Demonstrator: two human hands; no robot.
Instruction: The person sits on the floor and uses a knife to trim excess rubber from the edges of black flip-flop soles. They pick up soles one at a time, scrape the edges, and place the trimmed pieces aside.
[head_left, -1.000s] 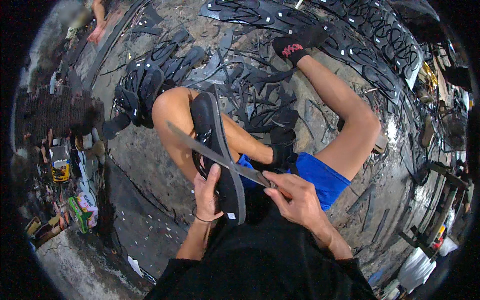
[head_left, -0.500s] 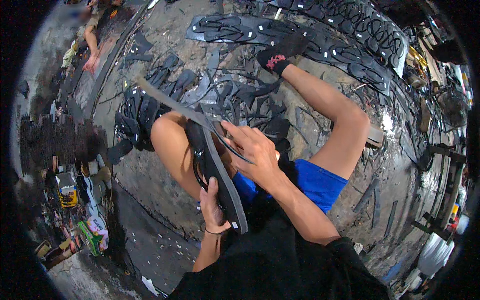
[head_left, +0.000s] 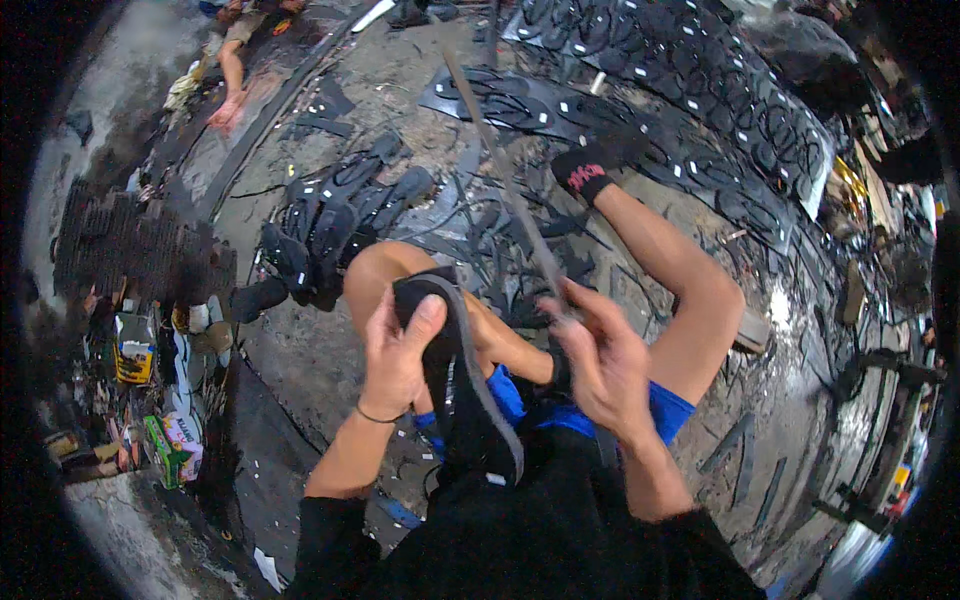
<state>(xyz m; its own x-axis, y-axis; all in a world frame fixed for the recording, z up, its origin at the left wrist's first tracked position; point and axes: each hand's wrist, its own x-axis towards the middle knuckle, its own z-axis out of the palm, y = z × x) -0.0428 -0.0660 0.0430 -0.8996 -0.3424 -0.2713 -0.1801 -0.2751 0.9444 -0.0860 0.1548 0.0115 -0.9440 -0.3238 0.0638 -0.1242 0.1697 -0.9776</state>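
Observation:
My left hand (head_left: 398,350) is closed round the upper end of a black flip-flop (head_left: 462,385), its thumb pressed on the face. The flip-flop stands tilted on edge above my lap, showing its grey sole edge. A small white label sits near its lower end. In my right hand (head_left: 605,365), closed and slightly blurred, is a long narrow grey blade (head_left: 505,180). The blade points up and away to the left, apart from the flip-flop. Its handle is hidden by my fingers.
Several black flip-flops (head_left: 345,200) lie beyond my left knee. Rows of flip-flops on dark sheets (head_left: 690,65) fill the far right. Dark offcuts (head_left: 480,215) litter the floor. A green box (head_left: 172,455) stands at left. Another person's hand (head_left: 228,112) shows at far left.
My right hand has moved right, taking the blade away from the flip-flop's edge and swinging it more upright. My left hand has shifted from the flip-flop's lower part to its upper end.

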